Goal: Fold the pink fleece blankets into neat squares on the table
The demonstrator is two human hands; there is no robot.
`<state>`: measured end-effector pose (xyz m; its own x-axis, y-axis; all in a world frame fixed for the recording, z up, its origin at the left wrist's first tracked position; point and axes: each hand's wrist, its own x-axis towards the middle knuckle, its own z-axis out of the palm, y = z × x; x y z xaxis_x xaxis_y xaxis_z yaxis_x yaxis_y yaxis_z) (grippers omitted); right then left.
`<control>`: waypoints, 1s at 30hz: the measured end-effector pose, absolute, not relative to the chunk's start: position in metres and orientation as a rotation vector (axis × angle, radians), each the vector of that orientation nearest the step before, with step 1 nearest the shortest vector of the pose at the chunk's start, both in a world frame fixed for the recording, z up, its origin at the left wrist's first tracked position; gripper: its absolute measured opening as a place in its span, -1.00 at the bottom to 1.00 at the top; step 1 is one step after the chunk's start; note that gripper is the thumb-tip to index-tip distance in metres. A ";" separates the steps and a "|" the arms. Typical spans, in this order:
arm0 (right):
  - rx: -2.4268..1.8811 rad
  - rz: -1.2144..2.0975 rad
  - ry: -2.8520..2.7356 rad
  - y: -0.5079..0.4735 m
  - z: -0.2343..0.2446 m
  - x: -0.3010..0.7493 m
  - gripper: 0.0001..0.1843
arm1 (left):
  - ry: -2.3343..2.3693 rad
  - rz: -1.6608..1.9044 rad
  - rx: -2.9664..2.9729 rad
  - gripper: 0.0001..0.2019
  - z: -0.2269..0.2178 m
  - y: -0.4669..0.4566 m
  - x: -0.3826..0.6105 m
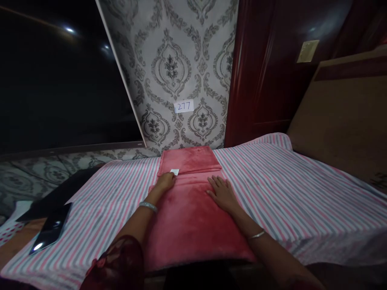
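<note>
A pink fleece cloth (pixel 187 217) lies on the striped bedsheet (pixel 287 189), its far part folded back over itself (pixel 189 159). My left hand (pixel 165 181) rests at the fold's near edge, fingers curled on a small white tag (pixel 174 172). My right hand (pixel 222 192) lies flat on the cloth with fingers stretched out, holding nothing. Both wrists wear a bangle.
A dark phone or tablet (pixel 50 233) lies on the sheet at the left edge. Patterned wallpaper with a label reading 277 (pixel 184 106) stands behind. A dark window is at left, a red wooden door (pixel 266 68) and brown headboard (pixel 341 117) at right.
</note>
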<state>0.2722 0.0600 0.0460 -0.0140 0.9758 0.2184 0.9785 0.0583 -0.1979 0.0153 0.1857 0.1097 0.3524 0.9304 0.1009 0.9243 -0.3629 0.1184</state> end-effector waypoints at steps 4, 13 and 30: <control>-1.976 -0.004 -2.040 0.060 0.045 0.272 -0.34 | 1.679 0.390 2.597 -0.64 0.109 0.193 0.014; -1.991 0.025 -2.043 0.062 0.044 0.273 -0.33 | 1.660 0.403 2.715 -0.66 0.099 0.210 0.029; -1.968 0.070 -1.996 0.148 0.100 0.265 -0.44 | 1.715 0.465 2.696 -0.52 0.080 0.210 0.028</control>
